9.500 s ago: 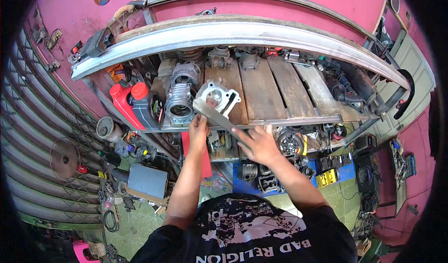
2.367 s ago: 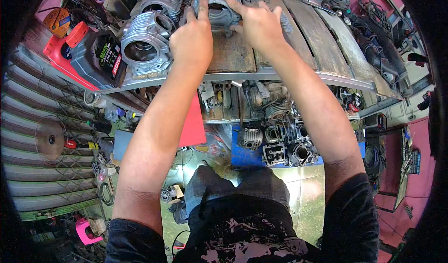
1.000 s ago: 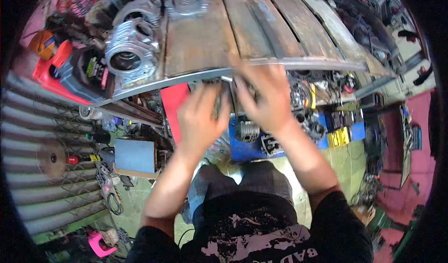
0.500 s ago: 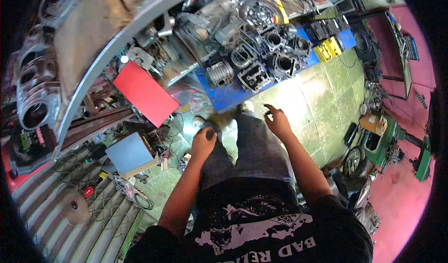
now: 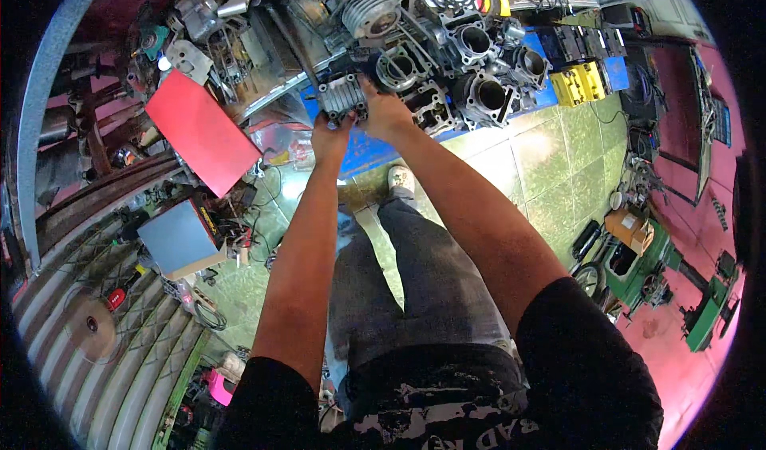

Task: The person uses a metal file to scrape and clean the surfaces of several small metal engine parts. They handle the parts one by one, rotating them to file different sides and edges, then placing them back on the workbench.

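Note:
Both my hands are at a grey finned engine cylinder [image 5: 343, 97] at the left end of the blue-topped bench [image 5: 375, 156]. My left hand [image 5: 330, 137] grips its near left side, the fingers partly hidden against the metal. My right hand [image 5: 386, 116] closes on its right side, thumb and fingers around the edge. Whether the part is lifted or still resting on the bench, I cannot tell. Just right of my hands lie an open engine casting [image 5: 431, 107] and a cylinder block with a large round bore [image 5: 489, 95].
More cylinders, including one with a round bore [image 5: 475, 41], crowd the bench. A yellow finned part [image 5: 578, 84] lies at its right end. A red box [image 5: 203, 133] and a grey-blue box [image 5: 182, 238] stand at left. Green machinery [image 5: 638, 270] stands at right on the tiled floor [image 5: 550, 163].
Both hands have reached forward and left from above my legs to the finned engine cylinder and taken hold of it. My view has shifted, with the bench's left end nearer.

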Demonstrator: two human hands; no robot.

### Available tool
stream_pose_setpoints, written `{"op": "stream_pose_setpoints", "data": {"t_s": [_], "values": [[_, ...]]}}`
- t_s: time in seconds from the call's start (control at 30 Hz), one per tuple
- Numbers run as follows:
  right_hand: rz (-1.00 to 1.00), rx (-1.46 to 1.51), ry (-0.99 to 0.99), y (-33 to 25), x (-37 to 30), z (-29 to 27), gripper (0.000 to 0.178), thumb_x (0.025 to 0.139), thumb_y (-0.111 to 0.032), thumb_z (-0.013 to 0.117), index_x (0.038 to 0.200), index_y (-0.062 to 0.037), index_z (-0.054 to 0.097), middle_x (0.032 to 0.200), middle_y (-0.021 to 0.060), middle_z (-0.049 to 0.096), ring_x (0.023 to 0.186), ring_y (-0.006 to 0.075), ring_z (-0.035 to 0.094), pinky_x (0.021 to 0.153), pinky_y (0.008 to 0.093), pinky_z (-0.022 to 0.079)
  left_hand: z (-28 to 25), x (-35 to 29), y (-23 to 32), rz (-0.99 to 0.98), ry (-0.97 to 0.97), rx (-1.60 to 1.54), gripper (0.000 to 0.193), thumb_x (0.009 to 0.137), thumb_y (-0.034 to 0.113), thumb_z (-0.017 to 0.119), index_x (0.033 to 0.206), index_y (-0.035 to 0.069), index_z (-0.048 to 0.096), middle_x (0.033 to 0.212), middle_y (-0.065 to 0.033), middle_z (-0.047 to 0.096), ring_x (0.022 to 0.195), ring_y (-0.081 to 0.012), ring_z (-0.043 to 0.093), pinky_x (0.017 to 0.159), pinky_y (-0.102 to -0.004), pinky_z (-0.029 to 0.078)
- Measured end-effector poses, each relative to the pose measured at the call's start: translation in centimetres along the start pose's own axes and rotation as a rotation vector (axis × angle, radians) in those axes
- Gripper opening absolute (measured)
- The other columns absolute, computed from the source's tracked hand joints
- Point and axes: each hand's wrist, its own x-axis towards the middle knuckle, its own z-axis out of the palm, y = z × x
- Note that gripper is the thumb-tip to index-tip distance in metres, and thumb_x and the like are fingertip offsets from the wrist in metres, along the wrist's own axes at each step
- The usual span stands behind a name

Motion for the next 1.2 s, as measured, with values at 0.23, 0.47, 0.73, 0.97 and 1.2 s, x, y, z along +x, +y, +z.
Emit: {"op": "stream_pose_setpoints", "data": {"t_s": [0.23,0.47,0.73,0.97,1.2], "values": [[0.067,0.057,0.006,0.8,-0.3,3.2,0.102,0.085,-0.030,0.076,0.164,-0.0052,0.015,0.102,0.0250,0.074,0.097,0.0439,0.072,0.087,0.0494,0.060,-0.6,-1.4,3.0,0.094,0.104,0.144,0.068,0.073,0.040,0.089,0.120,0.000,0.062,0.106,-0.0244,0.074,0.099,-0.0453,0.071,0.084,-0.0528,0.057],[0.163,0.164,-0.009,-1.3,-2.6,4.5,0.116,0.075,-0.029,0.086,0.165,-0.0091,0.014,0.100,0.0292,0.073,0.092,0.0455,0.072,0.084,0.0531,0.058,-2.5,-2.8,0.9,0.012,-0.047,0.247,0.069,0.068,0.038,0.087,0.120,0.000,0.063,0.108,-0.0233,0.075,0.103,-0.0411,0.072,0.093,-0.0459,0.056],[0.197,0.189,-0.064,-2.7,-5.5,4.1,0.109,0.076,-0.034,0.084,0.164,-0.0174,0.024,0.117,0.0256,0.071,0.101,0.0421,0.072,0.090,0.0496,0.059,-4.0,-4.4,0.3,0.065,-0.084,0.274,0.084,0.061,0.040,0.088,0.124,-0.007,0.058,0.119,-0.0296,0.066,0.114,-0.0457,0.063,0.102,-0.0494,0.051],[0.162,0.271,0.034,-5.0,-12.8,7.0,0.100,0.072,-0.043,0.086,0.156,-0.0159,0.039,0.118,0.0244,0.071,0.101,0.0458,0.071,0.088,0.0538,0.058,-8.3,-11.7,-0.6,0.127,-0.114,0.297,0.078,0.066,0.037,0.084,0.128,-0.004,0.060,0.129,-0.0294,0.062,0.122,-0.0468,0.058,0.107,-0.0496,0.046],[0.171,0.377,0.073,-13.0,-23.4,3.7,0.097,0.069,-0.044,0.087,0.151,-0.0127,0.046,0.101,0.0289,0.073,0.093,0.0459,0.072,0.082,0.0535,0.059,-18.2,-20.2,3.5,0.302,-0.204,0.330,0.061,0.063,0.040,0.083,0.102,-0.006,0.068,0.100,-0.0292,0.069,0.099,-0.0487,0.064,0.092,-0.0542,0.051]]}}
